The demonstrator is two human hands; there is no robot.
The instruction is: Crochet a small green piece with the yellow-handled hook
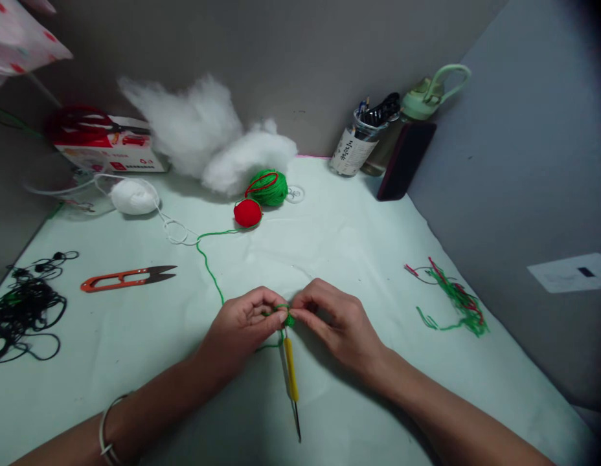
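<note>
Both hands meet at a small green crochet piece (290, 320) near the front middle of the table. My left hand (249, 317) pinches its left side between thumb and fingers. From the right, my right hand (334, 317) pinches the same piece with thumb and forefinger. Below the piece hangs a crochet hook (291, 372) with a yellow grip, its upper tip at the stitches and its dark lower end pointing toward me. Green yarn (210, 272) runs from my left hand back to the green yarn ball (275, 189) and a red ball (248, 213).
Orange thread snips (128, 279) and tangled black cord (23, 310) lie left. A white yarn ball (134, 196) and fluffy stuffing (198, 129) sit behind. A pen cup (351, 149), bottle (419, 100) and phone (406, 160) stand back right. Green and red yarn scraps (458, 298) lie right.
</note>
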